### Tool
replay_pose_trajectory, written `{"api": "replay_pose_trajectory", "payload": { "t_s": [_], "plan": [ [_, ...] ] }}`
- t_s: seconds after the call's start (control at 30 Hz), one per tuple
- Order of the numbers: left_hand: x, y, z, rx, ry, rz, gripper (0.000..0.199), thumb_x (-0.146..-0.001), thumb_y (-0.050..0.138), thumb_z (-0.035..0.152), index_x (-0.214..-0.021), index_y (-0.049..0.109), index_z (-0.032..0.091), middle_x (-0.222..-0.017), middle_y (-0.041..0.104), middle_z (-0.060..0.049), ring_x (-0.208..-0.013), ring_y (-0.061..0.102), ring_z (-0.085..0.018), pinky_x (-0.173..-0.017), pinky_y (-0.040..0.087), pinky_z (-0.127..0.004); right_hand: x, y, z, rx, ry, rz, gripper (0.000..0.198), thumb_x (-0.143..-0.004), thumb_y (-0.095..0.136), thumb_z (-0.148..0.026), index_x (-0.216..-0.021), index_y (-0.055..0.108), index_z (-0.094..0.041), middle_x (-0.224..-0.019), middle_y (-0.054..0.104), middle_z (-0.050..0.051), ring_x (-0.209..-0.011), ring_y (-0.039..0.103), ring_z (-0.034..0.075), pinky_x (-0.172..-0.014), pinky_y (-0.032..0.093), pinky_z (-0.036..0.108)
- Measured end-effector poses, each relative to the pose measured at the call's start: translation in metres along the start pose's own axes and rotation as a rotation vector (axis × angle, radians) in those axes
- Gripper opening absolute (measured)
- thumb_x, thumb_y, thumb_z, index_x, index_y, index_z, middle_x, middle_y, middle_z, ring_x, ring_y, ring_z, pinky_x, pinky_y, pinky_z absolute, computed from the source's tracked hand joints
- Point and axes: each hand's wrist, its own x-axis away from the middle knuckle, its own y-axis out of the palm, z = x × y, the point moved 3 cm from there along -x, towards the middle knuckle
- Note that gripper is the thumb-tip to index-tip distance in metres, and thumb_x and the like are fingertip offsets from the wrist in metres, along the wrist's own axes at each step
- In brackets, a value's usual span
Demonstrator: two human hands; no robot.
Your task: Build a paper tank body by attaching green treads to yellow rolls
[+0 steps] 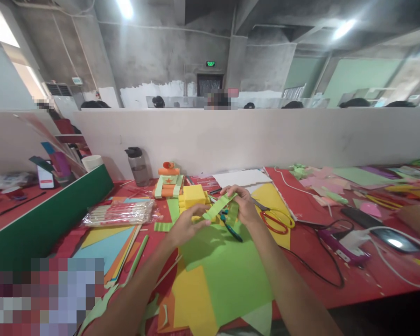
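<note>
A light green paper strip [217, 208] stretches between my two hands, creased, with one end folding down at the right. My left hand [192, 221] pinches its lower left end between thumb and fingers. At the upper right end, my right hand [242, 203] grips it with curled fingers. Just behind them stands a yellow folded-paper block [194, 196]. Pliers with dark teal handles [234, 230] lie below the strip. Under my hands is a large green paper sheet [236, 275], over yellow paper [192, 294]. Another pleated green strip [163, 227] rests left of my left hand.
Scissors with red and yellow handles [276, 221] lie to the right. An orange and green paper model [168, 183] and a water bottle [137, 167] stand at the back. Wrapped sticks [119, 213] sit left. A purple power strip [345, 247] with cables and a co-worker's hand [416, 219] are right.
</note>
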Motion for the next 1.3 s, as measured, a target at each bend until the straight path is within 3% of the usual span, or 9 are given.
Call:
{"api": "replay_pose_trajectory", "payload": {
  "t_s": [0.13, 0.27, 0.37, 0.5, 0.63, 0.7, 0.97, 1.1, 1.3],
  "plan": [
    [-0.003, -0.007, 0.0, 0.175, -0.043, 0.064, 0.036, -0.075, 0.071, 0.041, -0.1, 0.063, 0.018, -0.093, 0.064, -0.005, -0.087, 0.06, -0.018, -0.076, 0.047, -0.028, -0.001, -0.003, -0.003, -0.077, 0.119, 0.001, 0.011, -0.069, 0.063, -0.027, -0.079, 0.06, -0.023, -0.088, 0.07, 0.003, -0.076, 0.066, 0.021, -0.062, 0.054, 0.032],
    [-0.003, -0.009, 0.003, 0.248, -0.061, 0.085, 0.041, -0.076, 0.07, 0.041, -0.108, 0.058, 0.02, -0.077, 0.057, 0.0, -0.067, 0.054, -0.012, -0.059, 0.041, -0.022, 0.006, 0.004, -0.009, -0.151, 0.199, -0.203, 0.042, -0.075, 0.059, -0.038, -0.114, 0.057, -0.025, -0.091, 0.068, 0.006, -0.081, 0.066, 0.022, -0.068, 0.055, 0.036],
    [-0.002, -0.01, 0.006, 0.276, -0.066, 0.107, 0.044, -0.077, 0.07, 0.04, -0.113, 0.051, 0.022, -0.076, 0.056, 0.001, -0.064, 0.052, -0.011, -0.053, 0.036, -0.02, 0.014, 0.016, -0.009, -0.074, 0.207, -0.376, 0.054, -0.072, 0.068, -0.04, -0.122, 0.053, -0.024, -0.093, 0.068, 0.005, -0.084, 0.065, 0.02, -0.071, 0.055, 0.033],
    [-0.001, -0.009, 0.007, 0.273, -0.044, 0.134, 0.041, -0.079, 0.068, 0.04, -0.109, 0.047, 0.022, -0.074, 0.055, 0.002, -0.067, 0.054, -0.012, -0.055, 0.035, -0.02, 0.016, 0.029, -0.002, 0.179, 0.16, -0.377, 0.053, -0.066, 0.077, -0.027, -0.116, 0.059, -0.021, -0.089, 0.069, 0.003, -0.08, 0.065, 0.017, -0.07, 0.053, 0.027],
    [-0.002, -0.009, 0.006, 0.219, -0.019, 0.13, 0.036, -0.081, 0.065, 0.04, -0.105, 0.046, 0.022, -0.072, 0.056, 0.002, -0.064, 0.053, -0.011, -0.058, 0.036, -0.022, 0.013, 0.037, 0.006, 0.341, 0.071, -0.288, 0.026, -0.07, 0.075, -0.031, -0.091, 0.069, -0.017, -0.079, 0.069, 0.003, -0.072, 0.064, 0.018, -0.065, 0.052, 0.027],
    [-0.002, -0.009, 0.006, 0.2, -0.003, 0.128, 0.034, -0.082, 0.063, 0.04, -0.104, 0.045, 0.021, -0.073, 0.057, 0.002, -0.065, 0.054, -0.012, -0.06, 0.037, -0.022, 0.013, 0.038, 0.009, 0.357, 0.039, -0.253, 0.023, -0.07, 0.075, -0.035, -0.085, 0.069, -0.018, -0.076, 0.069, 0.003, -0.068, 0.064, 0.019, -0.065, 0.052, 0.029],
    [0.0, -0.013, 0.015, 0.006, 0.013, 0.133, 0.028, -0.085, 0.058, 0.041, -0.104, 0.05, 0.022, -0.072, 0.06, 0.0, -0.068, 0.056, -0.015, -0.061, 0.038, -0.024, 0.012, 0.037, 0.009, 0.442, -0.015, -0.258, 0.03, -0.073, 0.072, -0.036, -0.096, 0.069, -0.017, -0.077, 0.068, 0.003, -0.067, 0.063, 0.018, -0.063, 0.052, 0.028],
    [0.0, -0.014, 0.017, 0.033, -0.031, 0.174, 0.03, -0.084, 0.059, 0.04, -0.106, 0.05, 0.021, -0.08, 0.063, -0.002, -0.075, 0.059, -0.017, -0.061, 0.038, -0.024, 0.012, 0.035, 0.009, 0.412, -0.001, -0.237, 0.029, -0.074, 0.071, -0.034, -0.098, 0.067, -0.018, -0.076, 0.068, 0.003, -0.067, 0.063, 0.018, -0.064, 0.052, 0.028],
    [-0.002, -0.014, 0.011, 0.06, -0.059, 0.181, 0.021, -0.085, 0.058, 0.038, -0.09, 0.054, 0.018, -0.084, 0.059, -0.002, -0.077, 0.054, -0.014, -0.065, 0.04, -0.024, 0.013, 0.037, 0.012, 0.368, 0.031, -0.247, 0.027, -0.074, 0.072, -0.033, -0.096, 0.067, -0.02, -0.074, 0.067, 0.002, -0.067, 0.064, 0.018, -0.065, 0.054, 0.029]
  ]
}}
